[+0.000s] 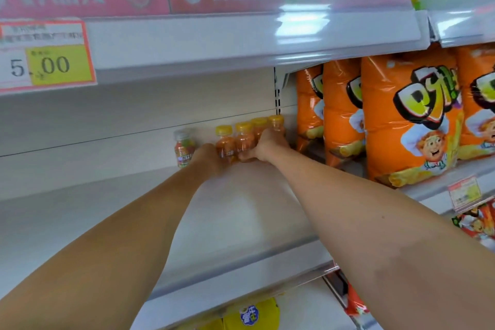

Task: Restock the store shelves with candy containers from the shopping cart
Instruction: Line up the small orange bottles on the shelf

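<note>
Head view, the only one: both arms reach deep onto the white shelf point(107, 211). A row of four orange candy bottles point(243, 139) with yellow caps stands upright near the back wall, packed close and touching. The right hand point(269, 144) curls round the right-middle of the row, thumb low by the bases. The left hand point(210, 155) is against the leftmost bottle with its back to the camera and fingers hidden, so I cannot tell if it grips or just pushes. A mixed-colour bottle point(183, 151) with a clear cap stands alone just left of the left hand. Risks: squeezing the row from both ends could pop or tip a middle bottle, since they are tall and narrow. The left wrist could clip the lone bottle on the way out. Sliding the row right could bump the orange snack bags point(409, 120). Hidden: bottle bases are behind the hands and label text is blurred. The shopping cart is out of frame, so the stock left to place is unknown. The frame is soft overall.
</note>
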`<state>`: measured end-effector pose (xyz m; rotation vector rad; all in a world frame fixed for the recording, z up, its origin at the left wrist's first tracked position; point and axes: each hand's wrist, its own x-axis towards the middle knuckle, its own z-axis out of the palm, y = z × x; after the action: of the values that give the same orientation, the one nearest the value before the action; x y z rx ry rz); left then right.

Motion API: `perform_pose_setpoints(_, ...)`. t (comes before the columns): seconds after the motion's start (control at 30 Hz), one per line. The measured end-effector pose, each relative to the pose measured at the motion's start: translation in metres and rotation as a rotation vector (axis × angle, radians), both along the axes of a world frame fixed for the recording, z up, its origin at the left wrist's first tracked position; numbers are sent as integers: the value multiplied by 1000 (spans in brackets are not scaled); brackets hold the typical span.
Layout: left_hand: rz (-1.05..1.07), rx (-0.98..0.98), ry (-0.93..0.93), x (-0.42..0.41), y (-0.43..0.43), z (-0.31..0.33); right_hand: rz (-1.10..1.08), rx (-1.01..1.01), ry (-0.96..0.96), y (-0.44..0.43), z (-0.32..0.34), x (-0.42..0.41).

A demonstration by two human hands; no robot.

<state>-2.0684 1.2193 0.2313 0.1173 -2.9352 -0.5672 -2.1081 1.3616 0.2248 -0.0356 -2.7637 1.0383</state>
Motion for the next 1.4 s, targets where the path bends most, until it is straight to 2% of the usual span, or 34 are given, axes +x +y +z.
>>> perform_pose_setpoints(0.13, 35, -24, 35, -1, 1, -3, -43, 59, 27, -7, -3, -6)
perform_pose_setpoints(0.23, 60, 9, 110, -2, 2, -7, -103, 33, 85, -11, -4, -10)
perform_pose_setpoints(0.43, 81, 26, 164, -5, 4, -8, -67, 273, 160, -6, -8, -6)
perform_pose_setpoints(0.77, 78, -1, 164, -2, 4, -7, -44, 242, 142, -6, -11, -2)
perform_pose_setpoints(0.9, 107, -32, 128, 13, 7, 4, 32, 253, 35, -5, -1, 12)
perform_pose_setpoints(1.0, 107, -86, 13, 35, 7, 14, 98, 278, -18, 2, 15, 36)
perform_pose_setpoints(1.13, 66, -1, -118, 78, 12, 23, 169, 218, -7, 13, 33, 84)
perform_pose_setpoints(1.2, 26, 137, -53, 109, 16, 25, 210, 192, 63, 19, 41, 120)
perform_pose_setpoints(1.33, -94, 286, 411, 210, 23, 17, 230, 43, 243, 36, 40, 202)
perform_pose_setpoints(1.4, -140, 335, 505, 256, 27, 4, 233, -2, 262, 46, 29, 242)
